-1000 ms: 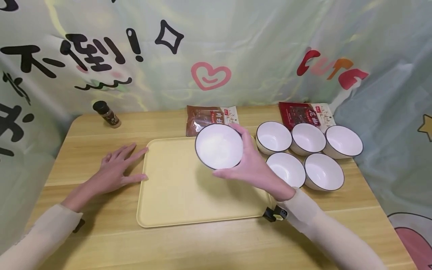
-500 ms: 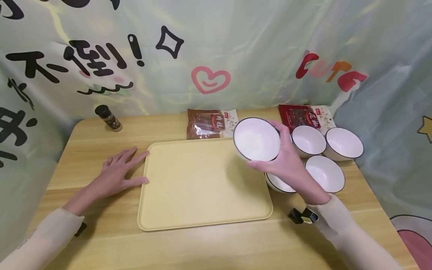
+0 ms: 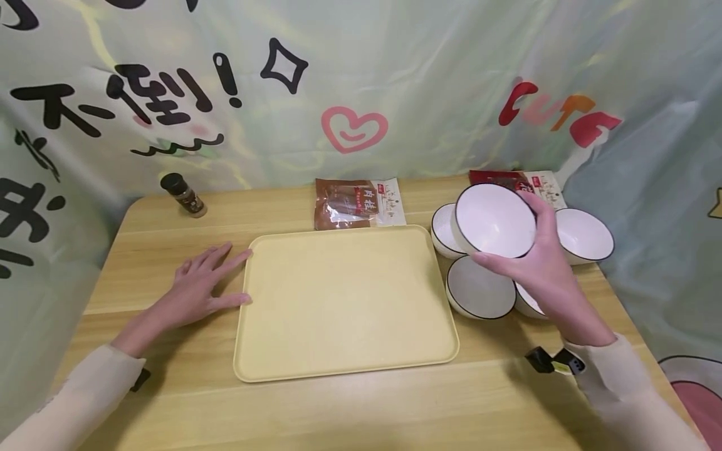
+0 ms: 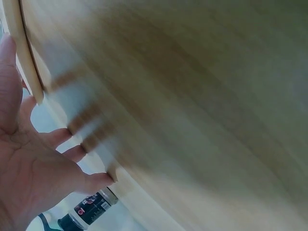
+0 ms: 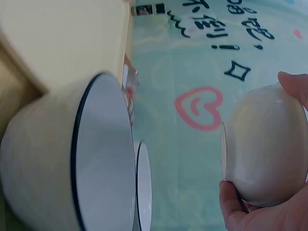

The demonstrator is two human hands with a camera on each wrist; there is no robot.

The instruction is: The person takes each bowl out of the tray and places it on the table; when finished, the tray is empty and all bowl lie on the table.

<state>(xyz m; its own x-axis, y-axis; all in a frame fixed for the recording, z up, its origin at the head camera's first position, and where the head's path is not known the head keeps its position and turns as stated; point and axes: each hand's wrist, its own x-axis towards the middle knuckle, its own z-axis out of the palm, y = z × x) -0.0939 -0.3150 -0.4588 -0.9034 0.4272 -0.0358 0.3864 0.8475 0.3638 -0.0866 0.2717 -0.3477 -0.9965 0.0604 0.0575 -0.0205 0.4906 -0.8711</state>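
In the head view my right hand [image 3: 538, 263] grips a white bowl [image 3: 495, 220] with a dark rim by its side, holding it above the other bowls at the right. The right wrist view shows this bowl [image 5: 269, 144] raised between thumb and fingers. Below it, a similar bowl [image 3: 481, 287] stands beside the tray; another bowl [image 3: 445, 230] is partly covered by the held one. My left hand [image 3: 197, 288] lies with spread fingers at the left edge of the yellow tray [image 3: 346, 304], thumb and forefinger touching its rim.
Behind the tray lies a brown spice packet [image 3: 358, 203]. A red packet [image 3: 544, 185] is at the back right, near a white bowl [image 3: 583, 235]. A black-capped spice jar [image 3: 184, 195] stands at the back left. A printed cloth [image 3: 429, 94] hangs behind the table.
My right hand has carried the bowl rightward, from above the tray to above the other bowls. The left hand has stayed at the tray's left edge.
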